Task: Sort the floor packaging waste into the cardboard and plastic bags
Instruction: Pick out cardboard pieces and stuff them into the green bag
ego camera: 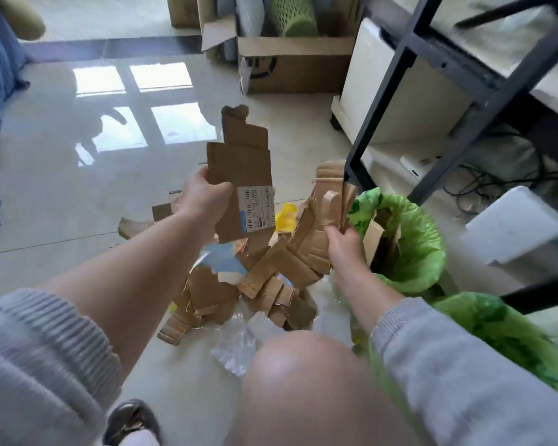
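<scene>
My left hand grips a large torn cardboard sheet with a white shipping label, held upright above the floor pile. My right hand grips a bundle of crumpled cardboard strips beside the mouth of an open green bag that holds some cardboard. A pile of cardboard scraps lies on the tiles below, mixed with clear plastic film, a blue-and-white piece and a yellow wrapper. A second green bag sits at lower right.
A black metal shelf frame slants above the bag. A white foam block and cables lie right of it. An open cardboard box stands at the back. My knee and a shoe are in the foreground. Glossy tile floor stretches left.
</scene>
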`<state>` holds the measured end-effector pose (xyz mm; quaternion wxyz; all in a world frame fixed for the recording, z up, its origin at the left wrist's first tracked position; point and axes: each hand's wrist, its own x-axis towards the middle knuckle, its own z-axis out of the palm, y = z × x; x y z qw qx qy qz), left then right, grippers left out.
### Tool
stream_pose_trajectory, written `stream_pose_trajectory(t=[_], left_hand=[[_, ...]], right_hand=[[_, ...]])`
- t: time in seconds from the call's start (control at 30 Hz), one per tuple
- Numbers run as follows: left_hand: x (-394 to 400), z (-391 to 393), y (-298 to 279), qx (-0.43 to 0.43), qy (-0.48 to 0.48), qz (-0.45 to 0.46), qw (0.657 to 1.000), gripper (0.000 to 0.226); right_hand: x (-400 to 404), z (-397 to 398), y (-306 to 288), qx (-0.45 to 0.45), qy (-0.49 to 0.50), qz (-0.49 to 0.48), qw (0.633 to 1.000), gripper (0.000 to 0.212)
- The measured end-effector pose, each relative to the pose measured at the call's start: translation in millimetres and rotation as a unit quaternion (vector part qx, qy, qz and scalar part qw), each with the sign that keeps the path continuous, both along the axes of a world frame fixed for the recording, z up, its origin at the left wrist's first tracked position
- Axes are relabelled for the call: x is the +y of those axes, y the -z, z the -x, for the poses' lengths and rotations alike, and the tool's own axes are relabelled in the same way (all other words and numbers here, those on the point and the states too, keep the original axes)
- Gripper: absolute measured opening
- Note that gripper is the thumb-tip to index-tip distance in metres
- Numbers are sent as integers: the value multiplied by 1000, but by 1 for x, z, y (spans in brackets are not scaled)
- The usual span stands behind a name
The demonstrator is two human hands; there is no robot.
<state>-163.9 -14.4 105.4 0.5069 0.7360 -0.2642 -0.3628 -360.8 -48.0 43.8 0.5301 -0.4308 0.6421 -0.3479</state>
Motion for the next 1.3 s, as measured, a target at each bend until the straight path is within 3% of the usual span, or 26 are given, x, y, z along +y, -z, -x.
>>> stream_pose_trajectory(t=[0.23, 0.37, 0.5, 0.7, 0.9, 1.07, 1.23, 1.3], left_hand=[[-31, 77, -29, 124, 67, 96, 985, 23], [-44, 123, -17, 77, 104, 111, 985, 30], [-49, 159, 1, 62, 136, 104, 983, 37], [-70, 194, 22, 84, 195, 69, 975, 38], [-85, 197, 47, 170, 265, 27, 949, 53], [-94, 198, 85, 112, 305, -21, 946, 64], [-99, 202, 104, 7, 338, -80, 938, 60], [-103, 202, 100, -39, 359, -104, 927, 60]], right_hand=[[-15, 68, -66, 49, 147, 134, 979, 11], [-17, 119, -66, 109, 194, 183, 958, 29], [-20, 150, -44, 149, 188, 188, 952, 32], [-46, 142, -4, 147, 128, 130, 972, 30], [-58, 119, 25, 123, -36, 90, 988, 30], [-72, 118, 54, 199, -66, 93, 973, 25], [-88, 115, 69, 298, -66, -85, 949, 30], [-94, 115, 71, 318, -100, -108, 936, 30]])
